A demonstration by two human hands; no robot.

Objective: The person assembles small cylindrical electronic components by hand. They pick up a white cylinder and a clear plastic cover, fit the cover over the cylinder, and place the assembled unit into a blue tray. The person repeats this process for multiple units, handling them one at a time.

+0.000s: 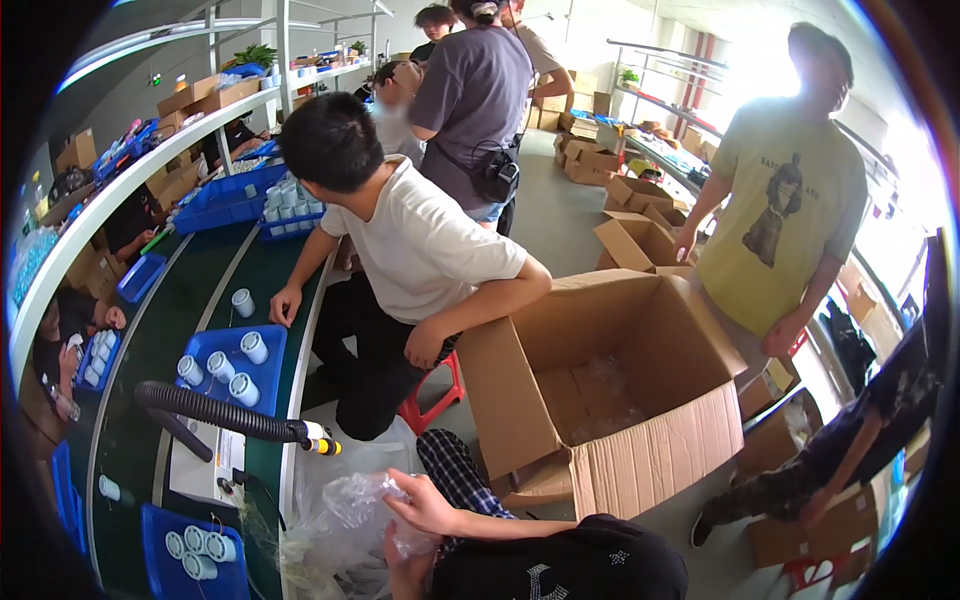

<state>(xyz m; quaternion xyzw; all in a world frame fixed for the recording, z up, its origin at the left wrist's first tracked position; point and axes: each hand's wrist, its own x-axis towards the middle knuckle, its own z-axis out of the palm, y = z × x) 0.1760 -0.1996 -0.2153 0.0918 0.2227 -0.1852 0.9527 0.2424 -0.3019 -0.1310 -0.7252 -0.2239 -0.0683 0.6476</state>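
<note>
Bag beside the table, over loose plastic. My right grip pinches its crumpled side; held low there, I judge, to spare the trays. Left grip, below, half hidden: can't tell its hold.

Tight going leftward from the right hand, blocked by the black hose and white box, hemmed in up-right by a plaid-covered knee and the outspread flaps of the big carton, but wide open down inside that carton and on the green belt beyond the box, bar one pale cup!
</note>
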